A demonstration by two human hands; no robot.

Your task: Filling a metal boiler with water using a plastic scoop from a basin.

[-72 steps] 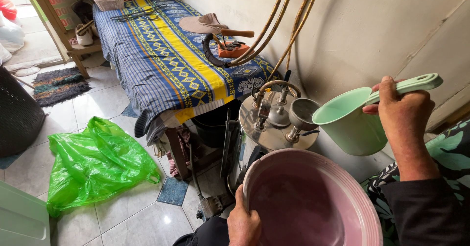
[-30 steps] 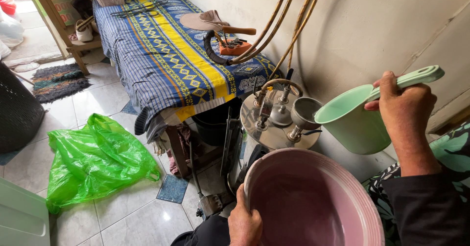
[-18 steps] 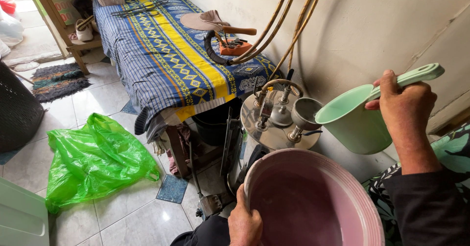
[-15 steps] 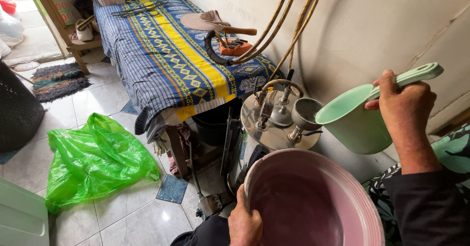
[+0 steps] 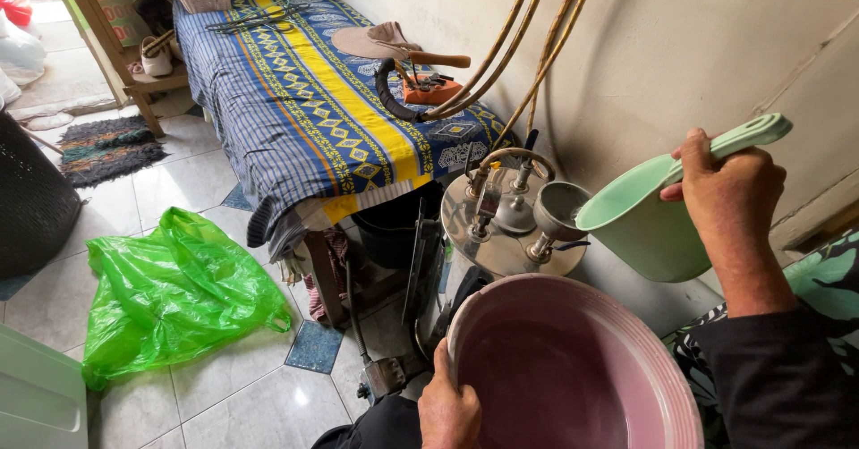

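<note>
Tiled floor (image 5: 206, 404) and a plastered wall (image 5: 680, 38) bound the work area; a table under a blue-and-yellow cloth (image 5: 304, 100) stands against the wall, with hoses (image 5: 501, 55) hanging down over it to a steel boiler (image 5: 501, 225) at the table's end; a green plastic bag (image 5: 170, 297) lies on the floor to the left. Right hand (image 5: 729, 190): clenched around the handle of a mint-green scoop (image 5: 640, 225), held level, its lip just beside the small metal funnel (image 5: 559, 209) on the boiler top. Left hand (image 5: 450, 404): fingers gripping the near rim of a pink basin (image 5: 573, 373), which sits below the scoop and close to the boiler; the basin appears to hold water, though the pink tint makes the level hard to read. Change over the last two seconds or so: negligible; scoop, basin and both hands occupy nearly the same positions as in the earlier views; the scoop has not tipped toward the funnel; no stream is visible. Consequence: the work is paused at a hold, with the scoop aligned near the funnel and both grips unchanged.
</note>
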